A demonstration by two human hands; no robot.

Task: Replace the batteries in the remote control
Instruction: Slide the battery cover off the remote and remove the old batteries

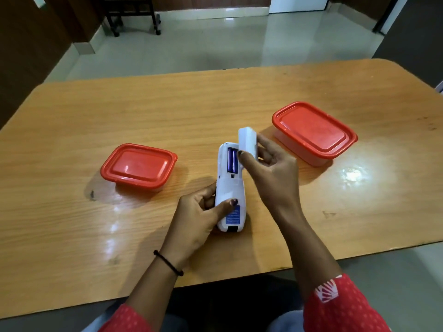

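Observation:
A white remote control [227, 188] lies back side up over the middle of the wooden table [167, 111]. My left hand [199, 219] grips its lower end, thumb on the back near a blue label. The battery compartment at its far end is uncovered, and blue batteries [232, 161] sit inside. My right hand [268, 164] holds the white battery cover [248, 142] upright just above and to the right of the compartment.
A small red-lidded plastic box [139, 165] stands to the left of the remote. A larger red-lidded box [314, 130] stands to the right. Beyond the table's far edge are a tiled floor and a dark wheeled stand [134, 17].

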